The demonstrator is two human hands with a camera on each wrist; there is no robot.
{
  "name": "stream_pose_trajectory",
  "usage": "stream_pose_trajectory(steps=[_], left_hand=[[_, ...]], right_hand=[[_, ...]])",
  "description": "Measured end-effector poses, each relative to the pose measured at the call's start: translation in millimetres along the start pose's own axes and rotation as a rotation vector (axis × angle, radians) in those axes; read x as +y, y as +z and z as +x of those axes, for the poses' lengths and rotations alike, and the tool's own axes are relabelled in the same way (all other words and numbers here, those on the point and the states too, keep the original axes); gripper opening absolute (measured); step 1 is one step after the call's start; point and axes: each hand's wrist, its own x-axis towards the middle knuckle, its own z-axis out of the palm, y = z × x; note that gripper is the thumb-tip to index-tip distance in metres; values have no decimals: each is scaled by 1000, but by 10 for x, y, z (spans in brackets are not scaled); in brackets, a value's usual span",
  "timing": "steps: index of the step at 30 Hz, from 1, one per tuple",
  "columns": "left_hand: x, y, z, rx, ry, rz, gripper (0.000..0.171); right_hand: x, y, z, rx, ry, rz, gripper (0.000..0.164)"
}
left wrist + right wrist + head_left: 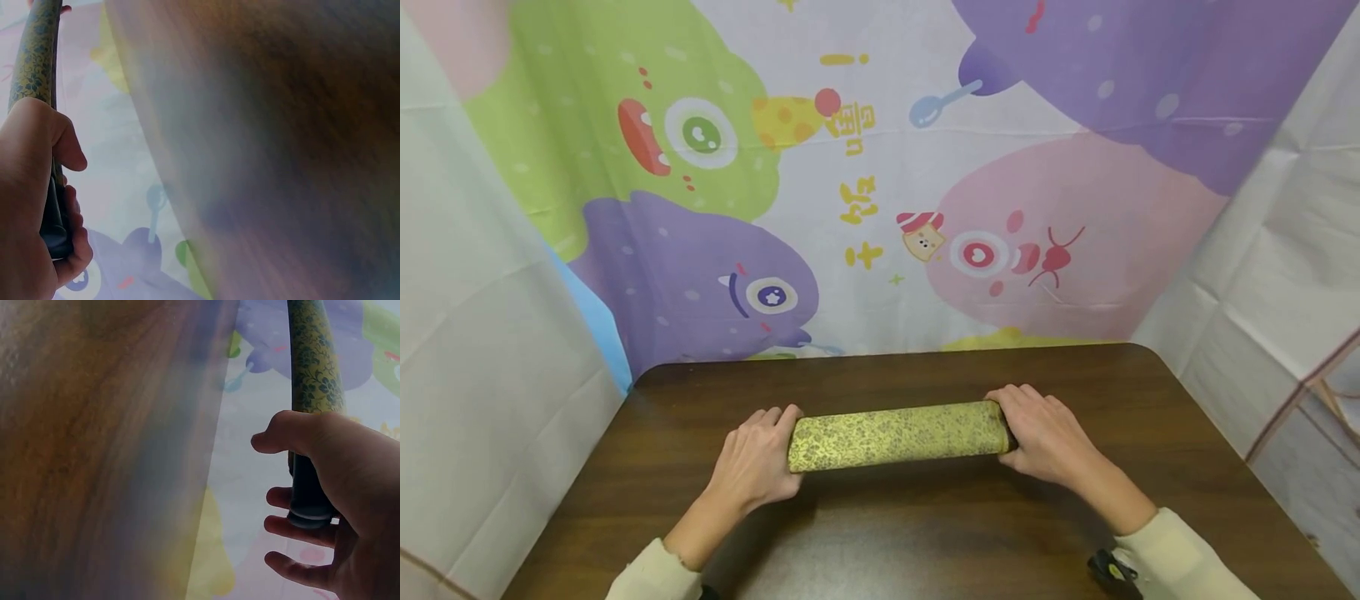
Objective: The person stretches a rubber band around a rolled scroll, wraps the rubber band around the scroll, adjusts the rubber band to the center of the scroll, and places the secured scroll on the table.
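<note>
A long gold bar-shaped piece with a dark floral pattern (898,435) is held level across the middle of the head view, above the brown table. My left hand (756,458) grips its left end, thumb and fingers curled round it. At the opposite end my right hand (1045,433) holds on in the same way. Both wrist views show a dark, rounded end piece (309,490) between the thumb and fingers. In the left wrist view, the left fingers wrap under that side's black end (56,231).
The dark wood-grain table (880,542) has rounded far corners. Behind it hangs a curtain (865,317) printed with cartoon monsters, with pale cloth walls at both sides. A small black device (1111,568) sits at the right sleeve cuff.
</note>
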Motion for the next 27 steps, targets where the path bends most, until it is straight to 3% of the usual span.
stream_pose_trajectory(steps=[10,18,27], left_hand=[[40,16,25,8,7,-7,62],[60,14,26,-1,4,-5,63],[45,9,21,0,-3,-3,65]], right_hand=[[-28,39,2,54,-31,0,85],[-27,30,3,51,-37,3,89],[16,56,-9,26,14,40,91]])
